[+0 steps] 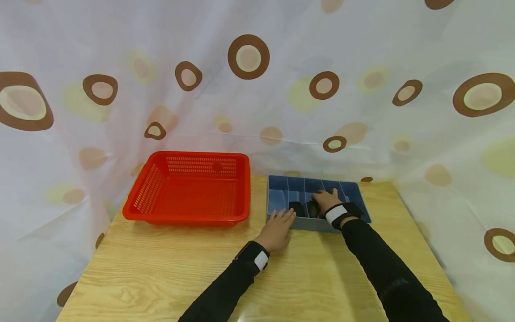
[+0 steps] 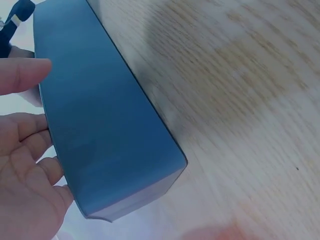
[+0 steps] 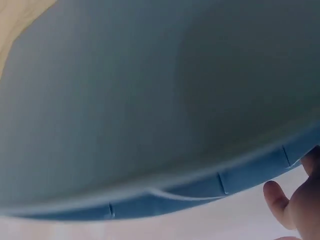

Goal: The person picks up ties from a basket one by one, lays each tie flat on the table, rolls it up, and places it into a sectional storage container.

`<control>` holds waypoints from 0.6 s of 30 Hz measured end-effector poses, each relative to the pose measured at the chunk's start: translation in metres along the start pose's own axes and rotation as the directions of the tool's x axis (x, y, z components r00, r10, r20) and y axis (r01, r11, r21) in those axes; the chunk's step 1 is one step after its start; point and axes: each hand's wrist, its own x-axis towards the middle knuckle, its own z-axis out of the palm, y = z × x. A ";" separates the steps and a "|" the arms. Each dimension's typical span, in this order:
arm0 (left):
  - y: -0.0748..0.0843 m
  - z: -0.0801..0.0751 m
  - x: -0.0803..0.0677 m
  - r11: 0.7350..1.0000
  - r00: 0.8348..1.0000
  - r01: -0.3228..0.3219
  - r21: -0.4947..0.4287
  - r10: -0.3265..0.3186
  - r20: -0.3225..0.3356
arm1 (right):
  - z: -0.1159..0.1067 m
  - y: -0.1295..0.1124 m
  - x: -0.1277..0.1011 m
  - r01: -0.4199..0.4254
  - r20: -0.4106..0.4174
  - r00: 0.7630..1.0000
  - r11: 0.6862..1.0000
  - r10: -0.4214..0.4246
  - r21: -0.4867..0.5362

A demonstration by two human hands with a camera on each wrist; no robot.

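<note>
A blue-grey divided box (image 1: 318, 224) stands on the table, to the right in the head view. At its front left rim is my left hand (image 1: 276, 233), fingers spread; the left wrist view shows the thumb and fingertips (image 2: 32, 75) along the box's upper edge. My right hand (image 1: 327, 201) reaches into the box over the middle compartments, with fingers apart. Beside its thumb, in a middle compartment, lies a dark brown object (image 1: 312, 209). A black object (image 1: 297, 208) lies in the compartment left of that. Their kinds are too small and covered to tell.
A red plastic basket (image 1: 185, 221) with perforated sides stands left of the box. The wooden table (image 1: 169, 268) reaches back to a white curtain (image 1: 281, 112) with brown rings, which also hangs along both sides.
</note>
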 end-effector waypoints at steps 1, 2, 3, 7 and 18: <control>-0.003 -0.001 0.003 1.000 1.000 0.001 -0.005 -0.001 -0.005 | -0.002 0.000 0.003 0.000 -0.008 1.000 1.000 0.000 -0.005; -0.006 -0.001 0.006 1.000 1.000 0.001 -0.012 -0.001 -0.012 | -0.007 -0.001 0.005 -0.002 -0.009 1.000 1.000 0.002 -0.002; -0.009 -0.002 0.010 1.000 1.000 -0.003 -0.020 0.002 -0.022 | -0.012 0.000 0.007 -0.003 -0.008 1.000 1.000 0.003 0.003; -0.025 0.000 0.011 0.996 0.996 -0.052 -0.073 0.046 -0.080 | -0.033 0.006 0.002 -0.055 0.019 0.998 0.982 0.053 0.179; -0.062 -0.012 -0.056 0.999 0.858 0.044 -0.003 -0.039 -0.512 | -0.015 -0.013 -0.083 -0.120 -0.328 0.877 0.821 0.351 0.558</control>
